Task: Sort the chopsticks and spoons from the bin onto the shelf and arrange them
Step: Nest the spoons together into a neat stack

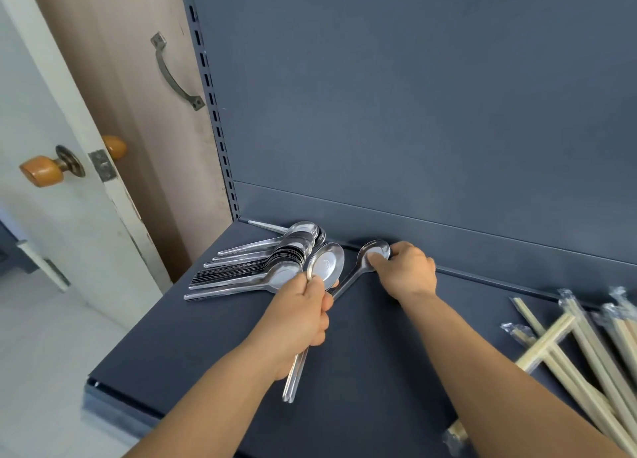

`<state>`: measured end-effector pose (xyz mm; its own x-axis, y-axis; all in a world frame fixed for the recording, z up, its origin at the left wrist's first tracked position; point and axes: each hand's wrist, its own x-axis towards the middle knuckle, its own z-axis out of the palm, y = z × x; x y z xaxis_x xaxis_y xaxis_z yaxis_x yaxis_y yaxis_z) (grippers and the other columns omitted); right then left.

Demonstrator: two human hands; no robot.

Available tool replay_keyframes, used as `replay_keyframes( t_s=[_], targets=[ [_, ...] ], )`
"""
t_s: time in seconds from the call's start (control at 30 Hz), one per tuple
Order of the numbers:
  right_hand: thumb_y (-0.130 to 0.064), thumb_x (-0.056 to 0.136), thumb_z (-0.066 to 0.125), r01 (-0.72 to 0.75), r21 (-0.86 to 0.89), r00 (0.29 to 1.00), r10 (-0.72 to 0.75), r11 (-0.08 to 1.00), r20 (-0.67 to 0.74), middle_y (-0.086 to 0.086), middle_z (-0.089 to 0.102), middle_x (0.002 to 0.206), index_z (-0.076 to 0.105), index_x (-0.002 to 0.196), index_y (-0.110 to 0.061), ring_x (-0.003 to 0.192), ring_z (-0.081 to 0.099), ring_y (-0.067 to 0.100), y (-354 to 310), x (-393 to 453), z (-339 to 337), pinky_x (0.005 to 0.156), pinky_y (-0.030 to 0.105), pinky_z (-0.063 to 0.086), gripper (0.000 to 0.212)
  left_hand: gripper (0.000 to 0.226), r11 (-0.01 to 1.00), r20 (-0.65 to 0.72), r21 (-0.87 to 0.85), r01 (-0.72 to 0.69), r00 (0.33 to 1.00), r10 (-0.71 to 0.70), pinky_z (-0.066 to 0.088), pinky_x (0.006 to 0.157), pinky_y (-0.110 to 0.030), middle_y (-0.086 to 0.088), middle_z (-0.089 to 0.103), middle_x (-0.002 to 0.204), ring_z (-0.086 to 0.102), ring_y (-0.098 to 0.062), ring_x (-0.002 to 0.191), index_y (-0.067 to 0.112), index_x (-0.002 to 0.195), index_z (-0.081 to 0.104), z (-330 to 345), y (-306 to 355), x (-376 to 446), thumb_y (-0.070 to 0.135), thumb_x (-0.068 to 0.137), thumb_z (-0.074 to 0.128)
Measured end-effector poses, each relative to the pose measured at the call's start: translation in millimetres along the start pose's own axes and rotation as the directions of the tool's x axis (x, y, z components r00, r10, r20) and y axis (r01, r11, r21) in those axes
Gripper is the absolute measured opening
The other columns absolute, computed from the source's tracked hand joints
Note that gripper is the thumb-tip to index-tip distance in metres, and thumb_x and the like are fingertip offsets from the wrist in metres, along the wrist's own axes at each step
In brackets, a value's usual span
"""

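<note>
Up on the shelf [362, 337], the left hand [303, 316] grips a few spoons [325, 263]; the right hand [406, 269] pinches a single spoon [370, 256], chopsticks [586, 347] to its right.

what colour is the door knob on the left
Orange-amber door knob on a dull metal base, seen in the head view.

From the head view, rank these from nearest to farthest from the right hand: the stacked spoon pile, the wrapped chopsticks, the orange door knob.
Measured from the right hand, which grips a single spoon at the shelf's back edge:
1. Stacked spoon pile, just to its left on the shelf.
2. Wrapped chopsticks, at the shelf's right end.
3. Orange door knob, far left, off the shelf on the door.
</note>
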<state>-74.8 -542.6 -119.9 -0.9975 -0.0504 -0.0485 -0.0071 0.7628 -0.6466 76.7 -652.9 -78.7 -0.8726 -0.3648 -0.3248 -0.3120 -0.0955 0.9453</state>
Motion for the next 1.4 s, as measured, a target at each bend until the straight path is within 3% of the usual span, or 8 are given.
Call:
replay_keyframes(
  t_s=[0.37, 0.53, 0.67, 0.9, 1.0, 1.13, 1.27, 1.4],
  targets=[
    [-0.024, 0.088, 0.060, 0.102, 0.421, 0.978, -0.168, 0.901, 0.122, -0.004, 0.056, 0.064, 0.065, 0.082, -0.013, 0.057, 0.045, 0.013, -18.3, -41.2, -44.0, 0.055, 0.023, 0.037, 0.013, 0.016, 0.999, -0.034, -0.013, -0.048, 0.998, 0.048, 0.026, 0.045, -0.023, -0.001, 0.046, 0.074, 0.028, -0.012, 0.051, 0.009, 0.094, 0.046, -9.7, 16.0, 11.5, 0.014, 0.100, 0.032],
    [-0.014, 0.088, 0.064, 0.048, 0.619, 0.953, -0.222, 0.784, 0.207, 0.001, 0.057, 0.057, 0.055, 0.076, -0.010, 0.047, 0.049, 0.008, -29.9, -68.8, -44.1, 0.049, 0.017, 0.044, 0.015, 0.028, 0.999, 0.032, -0.031, 0.019, 0.999, -0.018, 0.047, 0.051, -0.026, -0.010, 0.064, 0.083, 0.055, -0.019, 0.060, -0.001, 0.109, 0.054, 2.8, 17.0, 8.3, 0.016, 0.102, 0.032],
    [-0.015, 0.088, 0.064, 0.045, 0.638, 0.959, -0.213, 0.769, 0.189, 0.006, 0.062, 0.062, 0.053, 0.076, -0.010, 0.049, 0.057, 0.012, -29.9, -75.0, -38.1, 0.052, 0.021, 0.051, 0.017, 0.034, 0.999, 0.126, -0.046, 0.026, 0.992, -0.020, 0.046, 0.046, -0.025, -0.011, 0.066, 0.086, 0.054, -0.016, 0.049, 0.001, 0.108, 0.058, 1.4, 20.5, -4.2, 0.021, 0.103, 0.031],
    [-0.014, 0.084, 0.067, 0.213, 0.557, 0.919, -0.358, 0.803, 0.165, -0.007, 0.065, 0.082, 0.058, 0.090, -0.020, 0.058, 0.054, 0.006, -32.3, -81.2, -23.2, 0.060, 0.023, 0.046, 0.013, 0.019, 0.949, 0.135, 0.302, -0.095, 0.989, 0.056, 0.029, 0.044, -0.021, 0.000, 0.059, 0.089, 0.035, -0.008, 0.048, 0.010, 0.113, 0.045, -15.3, 4.2, -15.5, 0.012, 0.101, 0.031],
    [-0.016, 0.084, 0.066, 0.304, 0.458, 0.881, -0.430, 0.835, 0.200, -0.009, 0.061, 0.066, 0.062, 0.075, -0.022, 0.054, 0.049, 0.002, -36.6, -85.3, -13.7, 0.059, 0.022, 0.040, 0.012, 0.017, 0.832, 0.066, 0.534, -0.152, 0.988, 0.138, 0.034, 0.050, -0.020, 0.007, 0.063, 0.091, 0.044, -0.006, 0.055, 0.020, 0.116, 0.041, -33.9, -2.8, -19.1, 0.019, 0.101, 0.032],
    [-0.022, 0.086, 0.065, 0.329, 0.376, 0.887, -0.420, 0.866, 0.193, -0.010, 0.055, 0.061, 0.057, 0.074, -0.022, 0.051, 0.045, 0.005, -49.9, -93.5, 4.0, 0.053, 0.019, 0.035, 0.014, 0.008, 0.480, -0.005, 0.857, -0.190, 0.927, 0.376, 0.036, 0.064, -0.026, 0.003, 0.049, 0.098, 0.048, -0.013, 0.079, 0.026, 0.092, 0.040, -63.0, -3.6, -17.5, 0.023, 0.099, 0.039],
    [-0.025, 0.085, 0.063, 0.319, 0.250, 0.918, -0.364, 0.914, 0.160, -0.010, 0.056, 0.065, 0.053, 0.073, -0.023, 0.059, 0.050, 0.008, -63.5, -96.7, 20.9, 0.053, 0.020, 0.037, 0.016, 0.004, 0.403, -0.025, 0.897, -0.180, 0.890, 0.455, 0.041, 0.068, -0.032, 0.003, 0.054, 0.098, 0.052, -0.019, 0.085, 0.023, 0.096, 0.047, -83.9, -2.4, -0.8, 0.027, 0.096, 0.048],
    [-0.026, 0.083, 0.062, 0.200, 0.156, 0.965, -0.222, 0.967, 0.142, -0.008, 0.060, 0.067, 0.055, 0.073, -0.024, 0.066, 0.056, 0.015, -70.4, -92.4, 36.4, 0.059, 0.026, 0.043, 0.012, 0.006, 0.270, 0.110, 0.921, -0.280, 0.853, 0.510, 0.041, 0.071, -0.031, 0.001, 0.058, 0.101, 0.050, -0.019, 0.095, 0.018, 0.094, 0.050, -96.0, -2.2, 22.9, 0.023, 0.095, 0.051]
  ],
)
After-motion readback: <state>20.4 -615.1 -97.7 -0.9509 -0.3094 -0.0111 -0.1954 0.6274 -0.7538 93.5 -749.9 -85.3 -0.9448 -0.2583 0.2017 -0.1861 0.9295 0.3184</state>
